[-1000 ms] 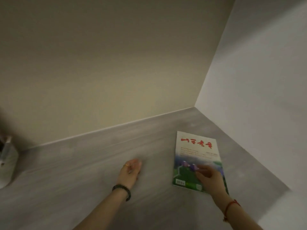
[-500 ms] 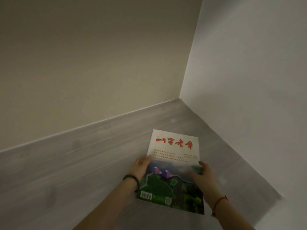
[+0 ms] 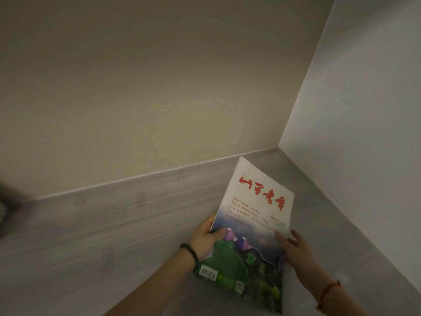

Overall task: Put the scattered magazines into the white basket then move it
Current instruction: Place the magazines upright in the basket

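Observation:
A magazine point(image 3: 252, 226) with a white top, red characters and a green and purple picture is raised off the grey surface, its far end tilted up. My left hand point(image 3: 205, 238) grips its left edge, thumb on the cover. My right hand point(image 3: 293, 249) holds its right edge with fingers spread on the cover. The white basket is not in view.
The grey wood-grain surface point(image 3: 102, 236) runs into a corner between a beige wall point(image 3: 148, 99) behind and a white wall point(image 3: 364, 133) on the right. A dark blurred shape point(image 3: 4, 206) sits at the far left edge.
My left hand moved from the bare surface to the magazine's left edge. Both hands then lifted the magazine off the surface and tilted it up. The view shifted right.

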Tool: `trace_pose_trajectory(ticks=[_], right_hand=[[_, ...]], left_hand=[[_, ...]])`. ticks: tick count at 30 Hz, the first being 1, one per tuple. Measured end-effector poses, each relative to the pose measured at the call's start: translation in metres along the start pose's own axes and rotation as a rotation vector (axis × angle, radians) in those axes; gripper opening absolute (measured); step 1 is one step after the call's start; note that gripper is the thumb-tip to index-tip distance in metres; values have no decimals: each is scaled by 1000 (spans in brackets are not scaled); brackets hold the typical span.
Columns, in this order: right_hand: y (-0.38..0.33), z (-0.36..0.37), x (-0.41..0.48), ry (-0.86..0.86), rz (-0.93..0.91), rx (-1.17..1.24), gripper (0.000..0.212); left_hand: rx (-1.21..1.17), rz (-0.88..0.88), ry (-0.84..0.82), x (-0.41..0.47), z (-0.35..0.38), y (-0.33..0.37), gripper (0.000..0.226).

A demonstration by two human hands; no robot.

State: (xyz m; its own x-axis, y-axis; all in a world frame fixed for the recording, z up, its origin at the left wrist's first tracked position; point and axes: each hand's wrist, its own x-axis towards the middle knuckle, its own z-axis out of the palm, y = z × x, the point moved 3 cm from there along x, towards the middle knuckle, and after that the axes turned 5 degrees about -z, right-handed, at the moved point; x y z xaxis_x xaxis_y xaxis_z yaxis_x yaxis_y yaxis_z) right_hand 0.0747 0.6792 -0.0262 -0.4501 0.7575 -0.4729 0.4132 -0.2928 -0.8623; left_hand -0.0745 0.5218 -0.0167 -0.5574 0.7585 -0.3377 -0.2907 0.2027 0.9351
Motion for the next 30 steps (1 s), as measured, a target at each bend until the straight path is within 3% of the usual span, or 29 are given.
trace_pose_trajectory(ticks=[3,7,11,16,19,24,30], right_hand=[[-26,43,-21,-161,-190,12,14],[-56,109,-52,-279,-293,-41,18],[-93,205,-102,-374,-528,-151,7],[-124,343,-174,-491,-679,-66,13],[-138,427,-211,-464,-760,-1,9],[-151,544,-260,-503,-813,83,11],[-150,615,-276,-490,-790,21,6]], left_hand=[[-83,121,28,-24,-44,16,46],[-82,228,199,-73,-131,38,43],[-33,301,408,-136,-231,56,32],[-66,311,682,-224,-362,76,28],[-43,326,855,-271,-442,88,28],[-78,301,1090,-325,-547,97,23],[-112,168,1181,-336,-627,81,25]])
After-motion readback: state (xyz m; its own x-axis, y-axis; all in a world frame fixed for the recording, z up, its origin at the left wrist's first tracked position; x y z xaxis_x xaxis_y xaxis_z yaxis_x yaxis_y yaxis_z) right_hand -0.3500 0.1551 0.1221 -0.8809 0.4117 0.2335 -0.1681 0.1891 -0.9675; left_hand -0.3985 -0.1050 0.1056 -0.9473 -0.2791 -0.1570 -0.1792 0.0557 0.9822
